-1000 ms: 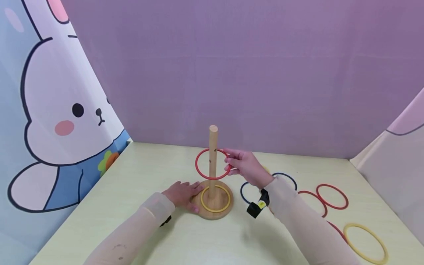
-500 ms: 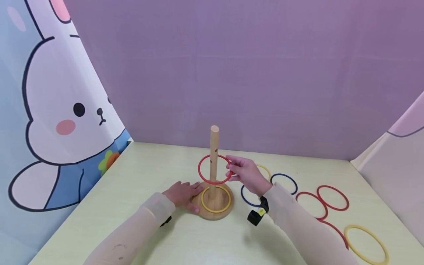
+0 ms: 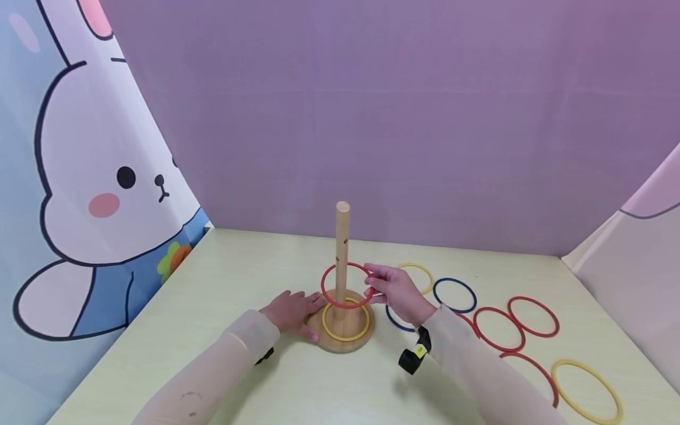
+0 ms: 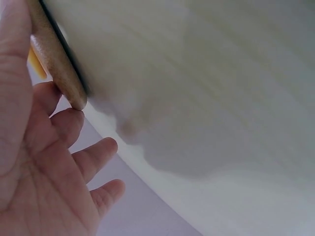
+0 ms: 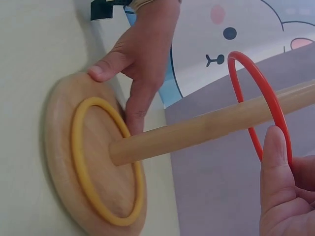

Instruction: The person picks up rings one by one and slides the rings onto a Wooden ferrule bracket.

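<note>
My right hand [image 3: 401, 292] pinches a red ring [image 3: 321, 285] between thumb and fingers at its right side. The ring goes round the upright wooden peg [image 3: 342, 236], low down and above the round wooden base [image 3: 340, 347]. A yellow ring [image 5: 78, 157] lies flat on the base, around the peg's foot. At the base's left edge rests my left hand [image 3: 291, 313], its fingers spread. In the left wrist view, its thumb lies over the base and two fingertips touch the rim, while the other two fingers extend free.
Several rings lie on the table to the right: a yellow ring [image 3: 432, 283], a blue ring [image 3: 457, 311], another blue one partly behind my right hand, red rings [image 3: 504, 351] and a second yellow ring [image 3: 620, 407]. A purple curtain [image 3: 372, 118] hangs behind the table.
My right hand has moved down with the red ring, lowering it along the peg from about mid-height to just above the base. My left hand stays at the base.
</note>
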Available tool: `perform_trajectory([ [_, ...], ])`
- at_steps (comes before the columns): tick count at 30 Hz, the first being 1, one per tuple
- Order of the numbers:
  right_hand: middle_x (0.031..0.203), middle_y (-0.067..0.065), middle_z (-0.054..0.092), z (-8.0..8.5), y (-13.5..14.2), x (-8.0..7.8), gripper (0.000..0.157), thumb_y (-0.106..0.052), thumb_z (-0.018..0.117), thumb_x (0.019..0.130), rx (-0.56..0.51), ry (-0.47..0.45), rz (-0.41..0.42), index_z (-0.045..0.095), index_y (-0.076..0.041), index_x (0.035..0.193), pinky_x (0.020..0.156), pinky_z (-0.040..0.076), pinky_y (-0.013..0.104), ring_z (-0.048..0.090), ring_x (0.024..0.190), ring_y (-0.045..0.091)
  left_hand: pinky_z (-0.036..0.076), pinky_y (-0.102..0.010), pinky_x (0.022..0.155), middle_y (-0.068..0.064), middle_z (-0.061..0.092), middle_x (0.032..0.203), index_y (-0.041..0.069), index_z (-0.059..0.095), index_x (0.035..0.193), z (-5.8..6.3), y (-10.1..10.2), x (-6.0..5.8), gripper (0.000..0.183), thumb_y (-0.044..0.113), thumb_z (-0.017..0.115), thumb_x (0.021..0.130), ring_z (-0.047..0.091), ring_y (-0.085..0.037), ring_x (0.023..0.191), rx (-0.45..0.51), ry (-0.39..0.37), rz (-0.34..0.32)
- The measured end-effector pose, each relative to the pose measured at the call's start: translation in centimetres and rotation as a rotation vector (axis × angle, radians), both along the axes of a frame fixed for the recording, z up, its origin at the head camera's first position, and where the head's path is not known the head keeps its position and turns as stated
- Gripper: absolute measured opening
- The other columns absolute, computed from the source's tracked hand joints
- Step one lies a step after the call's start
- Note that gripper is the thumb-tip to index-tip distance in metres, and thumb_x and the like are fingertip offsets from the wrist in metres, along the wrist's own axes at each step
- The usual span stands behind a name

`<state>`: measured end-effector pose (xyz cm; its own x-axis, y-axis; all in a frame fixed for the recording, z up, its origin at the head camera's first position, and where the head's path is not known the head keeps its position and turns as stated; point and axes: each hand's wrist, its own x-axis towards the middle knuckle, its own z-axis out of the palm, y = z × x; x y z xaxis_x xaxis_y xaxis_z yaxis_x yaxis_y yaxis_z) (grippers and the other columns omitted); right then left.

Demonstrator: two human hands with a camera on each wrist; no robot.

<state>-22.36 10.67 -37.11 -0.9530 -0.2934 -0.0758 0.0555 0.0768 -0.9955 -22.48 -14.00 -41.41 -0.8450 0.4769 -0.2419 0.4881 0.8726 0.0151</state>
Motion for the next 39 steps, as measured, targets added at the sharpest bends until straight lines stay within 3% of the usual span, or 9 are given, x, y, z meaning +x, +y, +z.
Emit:
perform_trajectory([
  [5,0.101,0.015,0.055,-0.9,0.2,0.0,0.043,0.000,0.050,0.098,0.006,-0.007,0.009,0.044,0.004,0.140,0.075,0.056,0.029,0.062,0.084,0.024,0.032,-0.052,0.107,0.001,0.039,0.151,0.022,0.036,0.149,-0.1,0.1,-0.1,0.089,0.057,0.071,0.076,0.041,-0.032,0.132,-0.024,0.013,0.008],
  [17,0.101,0.019,0.054,-3.0,0.7,0.3,0.042,0.004,0.046,0.097,-0.026,-0.022,0.040,0.041,0.010,0.139,0.068,0.055,0.024,0.059,0.075,0.013,0.035,-0.053,0.104,0.000,0.040,0.150,0.019,0.042,0.146,-0.5,0.1,-0.1,0.083,0.056,0.071,0.078,0.036,-0.035,0.135,-0.012,0.057,-0.038],
  [21,0.102,0.021,0.053,-3.6,0.8,0.4,0.042,0.005,0.045,0.097,-0.043,-0.011,0.061,0.039,0.013,0.138,0.068,0.055,0.024,0.058,0.073,0.011,0.032,-0.053,0.106,0.003,0.038,0.151,0.020,0.041,0.147,-0.3,0.1,-0.1,0.084,0.057,0.071,0.077,0.033,-0.034,0.137,-0.024,0.034,-0.025],
  [26,0.105,0.025,0.054,-4.2,0.9,0.3,0.043,0.005,0.045,0.097,-0.028,-0.004,0.069,0.037,0.014,0.139,0.068,0.056,0.025,0.061,0.074,0.012,0.029,-0.053,0.108,0.003,0.036,0.152,0.021,0.038,0.149,-0.4,-0.1,-0.3,0.086,0.058,0.069,0.078,0.032,-0.034,0.138,-0.011,0.010,-0.012],
  [39,0.102,0.026,0.060,-4.7,0.7,0.4,0.043,0.005,0.044,0.098,-0.012,-0.016,0.107,0.035,0.017,0.138,0.063,0.054,0.021,0.061,0.071,0.010,0.028,-0.052,0.109,0.002,0.039,0.150,0.023,0.039,0.148,-0.4,-0.4,-0.2,0.085,0.058,0.070,0.077,0.034,-0.033,0.137,-0.016,0.035,-0.023],
])
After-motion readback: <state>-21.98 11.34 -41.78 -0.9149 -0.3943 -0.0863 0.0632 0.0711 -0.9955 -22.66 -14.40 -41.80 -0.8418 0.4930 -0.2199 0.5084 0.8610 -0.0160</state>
